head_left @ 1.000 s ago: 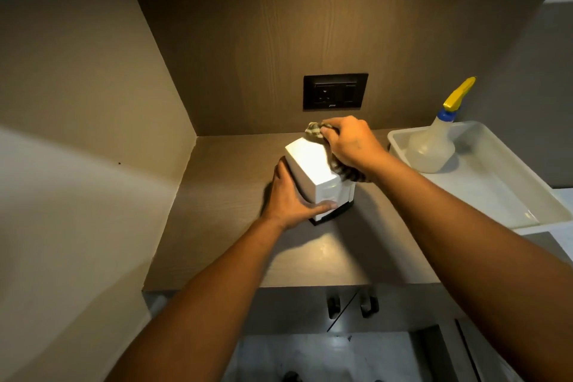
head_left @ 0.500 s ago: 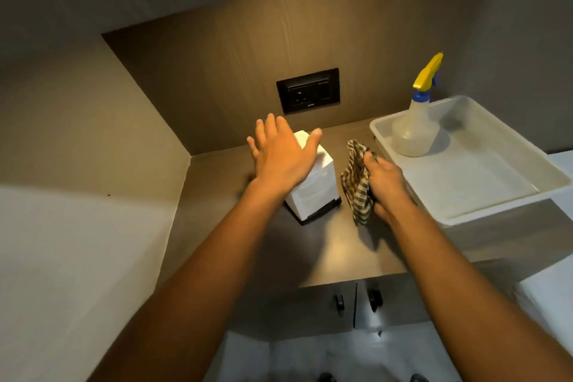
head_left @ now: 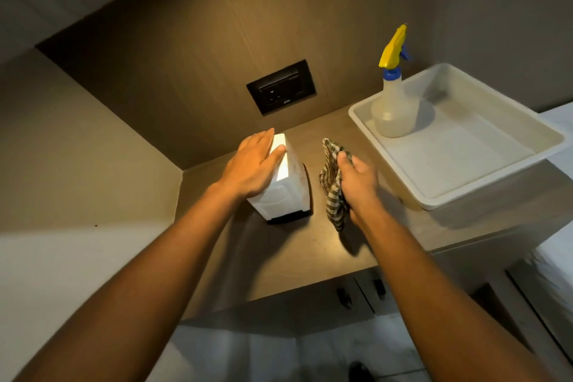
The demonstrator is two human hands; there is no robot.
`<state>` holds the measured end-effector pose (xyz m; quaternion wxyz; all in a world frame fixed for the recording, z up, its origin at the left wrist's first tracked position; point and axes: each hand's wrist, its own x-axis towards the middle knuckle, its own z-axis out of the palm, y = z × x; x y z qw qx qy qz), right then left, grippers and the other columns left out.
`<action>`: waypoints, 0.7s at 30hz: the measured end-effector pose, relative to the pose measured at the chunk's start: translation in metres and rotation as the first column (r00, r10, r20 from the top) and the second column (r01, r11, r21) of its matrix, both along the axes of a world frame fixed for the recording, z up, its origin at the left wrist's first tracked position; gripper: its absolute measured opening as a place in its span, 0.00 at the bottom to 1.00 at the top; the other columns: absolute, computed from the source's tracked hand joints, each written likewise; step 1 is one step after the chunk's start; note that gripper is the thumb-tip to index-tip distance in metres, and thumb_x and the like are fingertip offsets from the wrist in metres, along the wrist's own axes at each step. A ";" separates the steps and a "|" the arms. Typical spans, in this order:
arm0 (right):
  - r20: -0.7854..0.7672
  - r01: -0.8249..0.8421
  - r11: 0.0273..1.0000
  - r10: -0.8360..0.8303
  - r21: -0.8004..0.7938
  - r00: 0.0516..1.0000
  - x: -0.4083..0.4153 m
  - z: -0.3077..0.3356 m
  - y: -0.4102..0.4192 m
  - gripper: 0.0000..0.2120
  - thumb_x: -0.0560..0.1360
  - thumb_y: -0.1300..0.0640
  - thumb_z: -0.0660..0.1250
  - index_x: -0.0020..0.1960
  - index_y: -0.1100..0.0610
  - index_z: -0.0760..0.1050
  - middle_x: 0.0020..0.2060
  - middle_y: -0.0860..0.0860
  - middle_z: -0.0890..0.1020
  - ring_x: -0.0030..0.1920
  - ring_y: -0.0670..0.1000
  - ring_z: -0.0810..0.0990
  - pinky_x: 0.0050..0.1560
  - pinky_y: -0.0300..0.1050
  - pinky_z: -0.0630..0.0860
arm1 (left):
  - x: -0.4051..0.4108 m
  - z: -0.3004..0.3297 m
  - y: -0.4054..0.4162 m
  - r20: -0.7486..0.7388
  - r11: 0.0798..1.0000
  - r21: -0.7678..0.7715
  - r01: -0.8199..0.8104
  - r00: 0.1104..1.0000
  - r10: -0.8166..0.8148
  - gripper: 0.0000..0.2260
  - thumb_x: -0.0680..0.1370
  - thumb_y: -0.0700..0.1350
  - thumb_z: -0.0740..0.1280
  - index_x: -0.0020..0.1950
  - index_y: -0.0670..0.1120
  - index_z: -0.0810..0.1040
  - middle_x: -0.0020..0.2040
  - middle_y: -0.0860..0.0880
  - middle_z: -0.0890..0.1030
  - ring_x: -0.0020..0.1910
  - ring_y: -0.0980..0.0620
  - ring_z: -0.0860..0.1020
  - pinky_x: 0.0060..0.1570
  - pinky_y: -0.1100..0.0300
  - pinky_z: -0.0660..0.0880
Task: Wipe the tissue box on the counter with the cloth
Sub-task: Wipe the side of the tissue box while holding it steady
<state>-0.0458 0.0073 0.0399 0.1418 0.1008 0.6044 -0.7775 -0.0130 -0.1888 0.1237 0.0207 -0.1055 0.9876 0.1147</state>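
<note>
Left hand (head_left: 254, 164), fingers spread flat and gripping nothing, resting on the left face and top of the white tissue box (head_left: 286, 192). Right hand (head_left: 356, 183) closed around the checked cloth (head_left: 331, 186), hanging just right of the box without touching it. Box standing on the brown counter (head_left: 279, 254), near its middle. Sitting at the far right: a white tray (head_left: 465, 192) holding a spray bottle (head_left: 393, 105) with a yellow trigger. Showing on the wood-grain back wall: a black socket panel (head_left: 281, 87). Glowing warmly from above, light falling on the counter; cabinet doors (head_left: 356, 295) below the near edge.
</note>
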 end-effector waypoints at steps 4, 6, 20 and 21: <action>-0.067 0.050 0.999 -0.049 0.013 0.997 0.020 0.002 -0.026 0.13 0.78 0.44 0.61 0.43 0.49 0.81 0.37 0.47 0.85 0.40 0.47 0.84 0.35 0.41 0.81 | 0.004 -0.002 -0.010 0.014 0.998 0.009 0.067 0.998 -0.067 0.28 0.86 0.60 0.46 0.84 0.51 0.47 0.85 0.52 0.49 0.83 0.53 0.43 0.77 0.49 0.40; -0.123 0.081 0.997 -0.082 -0.014 0.989 0.026 0.005 -0.044 0.14 0.77 0.42 0.61 0.51 0.47 0.82 0.40 0.41 0.85 0.42 0.41 0.83 0.37 0.34 0.79 | 0.004 -0.002 -0.010 0.011 0.996 -0.017 0.092 0.996 -0.092 0.28 0.86 0.59 0.45 0.84 0.49 0.46 0.85 0.51 0.46 0.82 0.52 0.39 0.76 0.49 0.34; -0.069 0.019 0.999 -0.021 -0.026 0.997 0.024 -0.013 -0.078 0.22 0.75 0.37 0.59 0.60 0.48 0.79 0.50 0.47 0.82 0.52 0.48 0.80 0.55 0.54 0.79 | -0.004 -0.005 -0.012 -0.003 0.989 -0.053 0.140 0.990 -0.141 0.31 0.84 0.59 0.42 0.84 0.45 0.46 0.85 0.48 0.46 0.82 0.49 0.38 0.76 0.50 0.33; -0.093 0.041 0.998 -0.045 -0.050 0.995 0.029 -0.013 -0.081 0.23 0.74 0.36 0.59 0.62 0.47 0.78 0.53 0.47 0.82 0.54 0.48 0.80 0.56 0.53 0.79 | -0.004 -0.006 -0.013 -0.006 0.989 -0.052 0.141 0.990 -0.142 0.31 0.84 0.59 0.42 0.84 0.45 0.46 0.85 0.48 0.46 0.82 0.49 0.39 0.76 0.50 0.33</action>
